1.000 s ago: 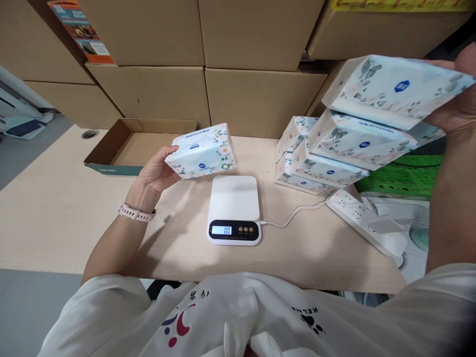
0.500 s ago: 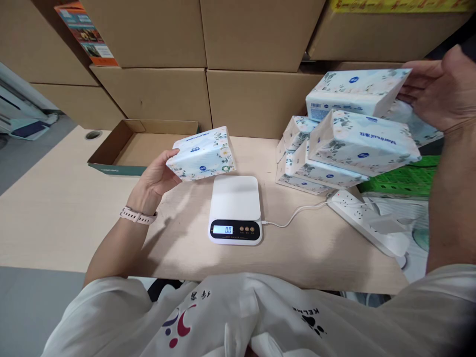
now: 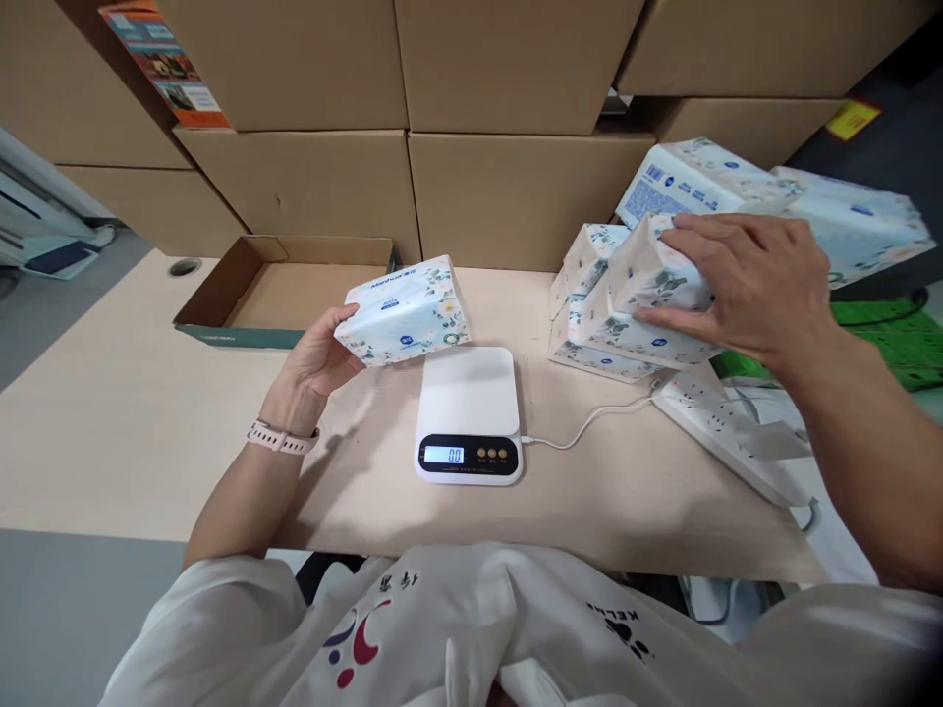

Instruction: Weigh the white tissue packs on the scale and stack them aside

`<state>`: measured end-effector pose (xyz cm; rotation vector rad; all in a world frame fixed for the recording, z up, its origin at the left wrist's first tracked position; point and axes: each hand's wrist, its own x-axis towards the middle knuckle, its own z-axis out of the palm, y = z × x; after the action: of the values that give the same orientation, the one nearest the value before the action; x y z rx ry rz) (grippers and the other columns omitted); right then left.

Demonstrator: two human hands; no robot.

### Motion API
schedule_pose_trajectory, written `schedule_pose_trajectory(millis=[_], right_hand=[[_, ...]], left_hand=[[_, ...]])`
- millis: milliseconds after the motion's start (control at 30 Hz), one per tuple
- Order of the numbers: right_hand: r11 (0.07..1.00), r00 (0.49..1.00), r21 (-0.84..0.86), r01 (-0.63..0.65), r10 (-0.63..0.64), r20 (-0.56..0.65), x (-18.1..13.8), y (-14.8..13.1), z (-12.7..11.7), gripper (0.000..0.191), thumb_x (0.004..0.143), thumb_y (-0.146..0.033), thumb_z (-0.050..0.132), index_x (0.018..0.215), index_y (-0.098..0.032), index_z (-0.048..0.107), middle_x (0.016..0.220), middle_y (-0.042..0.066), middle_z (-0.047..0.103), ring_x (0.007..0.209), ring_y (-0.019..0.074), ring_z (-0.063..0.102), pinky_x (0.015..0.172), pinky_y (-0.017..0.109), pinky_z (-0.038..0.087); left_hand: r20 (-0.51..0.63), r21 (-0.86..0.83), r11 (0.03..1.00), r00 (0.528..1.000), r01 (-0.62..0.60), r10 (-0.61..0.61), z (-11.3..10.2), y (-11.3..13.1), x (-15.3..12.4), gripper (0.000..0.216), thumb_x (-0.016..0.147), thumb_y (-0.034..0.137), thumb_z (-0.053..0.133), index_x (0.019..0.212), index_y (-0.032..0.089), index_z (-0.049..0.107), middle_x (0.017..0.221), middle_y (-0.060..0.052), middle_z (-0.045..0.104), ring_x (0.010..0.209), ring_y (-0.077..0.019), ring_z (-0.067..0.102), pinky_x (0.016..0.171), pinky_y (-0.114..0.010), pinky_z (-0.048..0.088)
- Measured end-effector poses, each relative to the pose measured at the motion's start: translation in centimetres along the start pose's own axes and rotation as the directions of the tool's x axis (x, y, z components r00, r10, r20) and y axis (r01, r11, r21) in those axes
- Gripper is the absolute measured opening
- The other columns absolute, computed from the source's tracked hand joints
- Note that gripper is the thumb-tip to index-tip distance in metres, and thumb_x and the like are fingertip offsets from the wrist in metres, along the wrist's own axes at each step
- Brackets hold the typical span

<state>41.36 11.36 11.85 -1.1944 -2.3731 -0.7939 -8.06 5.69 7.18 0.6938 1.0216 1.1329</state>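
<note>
My left hand (image 3: 322,355) grips the left end of a pack of tissues (image 3: 405,312) with pale blue floral wrapping. That pack is tilted, its right end above the back edge of a white digital scale (image 3: 468,393) whose display reads 0.0. On the right, my right hand (image 3: 766,280) has its fingers and thumb around another tissue pack (image 3: 655,267) on top of a pile, covering much of it. More tissue packs (image 3: 611,358) lie beneath and beside it. Behind the hand are two further packs, one tilted (image 3: 685,182) and one reaching out to the right (image 3: 861,221).
A shallow open cardboard box (image 3: 284,285) sits at the left. Large cartons (image 3: 516,196) form a wall along the back. A white cable (image 3: 589,422) links the scale towards a power strip (image 3: 722,432); a green crate (image 3: 884,344) lies beyond it.
My right hand has come from behind the pile at far right onto the near top pack. The rear packs have shifted and turned. The left-hand pack has dipped slightly; the scale still reads 0.0.
</note>
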Motion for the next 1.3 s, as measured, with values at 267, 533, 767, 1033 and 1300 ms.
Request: schedule_pose_trajectory(millis=[267,533,767,1033,1300], right_hand=[[0.991,0.996,-0.126,-0.036,0.025,-0.083,-0.8,1.6,0.8,0.092,0.084,-0.089,0.056,0.151,-0.026,0.053,0.151,0.013,0.068,0.129,0.0344,0.066,0.102,0.048,0.043],[0.987,0.994,-0.121,-0.106,0.11,0.02,-1.0,1.6,-0.1,0.097,0.085,-0.093,0.048,0.151,-0.022,0.054,0.158,0.016,0.06,0.141,0.035,0.057,0.108,0.054,0.039],[0.997,0.968,0.036,-0.075,0.081,-0.236,-1.1,-1.6,-2.7,0.075,0.091,-0.075,0.063,0.153,-0.034,0.055,0.149,0.008,0.07,0.135,0.0342,0.066,0.111,0.059,0.046],[0.083,0.866,0.862,-0.5,0.032,0.5,-2.2,-20.3,-2.3,0.075,0.104,-0.072,0.025,0.17,-0.051,-0.004,0.183,-0.012,-0.001,0.173,0.0249,0.007,0.141,0.061,0.02],[-0.187,0.818,0.822,-0.538,0.117,0.562,-0.4,-21.8,1.3,0.093,0.093,-0.09,0.026,0.169,-0.051,-0.011,0.182,-0.021,-0.001,0.173,0.024,-0.002,0.143,0.055,0.007]], left_hand=[[-0.047,-0.065,0.998,0.998,0.027,-0.03,-0.6,-0.2,-0.3,0.056,0.085,0.03,0.075,0.14,0.021,0.065,0.134,-0.009,0.077,0.129,-0.0327,0.071,0.099,-0.043,0.068],[-0.059,-0.112,0.993,0.998,0.027,-0.034,-1.1,-0.5,-0.4,0.054,0.085,0.028,0.076,0.138,0.02,0.067,0.127,-0.01,0.08,0.126,-0.0334,0.073,0.096,-0.041,0.069],[-0.068,-0.087,0.996,0.998,-0.01,0.004,0.2,-0.3,-1.8,0.049,0.085,0.029,0.077,0.132,0.019,0.071,0.131,-0.011,0.078,0.13,-0.034,0.071,0.099,-0.042,0.067],[-0.105,0.078,0.994,0.991,-0.075,0.082,5.4,-3.1,-4.7,0.047,0.081,0.043,0.086,0.119,0.015,0.077,0.128,-0.011,0.079,0.136,-0.0352,0.066,0.113,-0.042,0.057],[0.131,0.016,0.992,0.984,-0.123,0.12,7.5,-3.3,-4.3,0.063,0.101,0.065,0.056,0.146,0.022,0.064,0.143,-0.007,0.073,0.155,-0.0346,0.05,0.132,-0.048,0.039]])
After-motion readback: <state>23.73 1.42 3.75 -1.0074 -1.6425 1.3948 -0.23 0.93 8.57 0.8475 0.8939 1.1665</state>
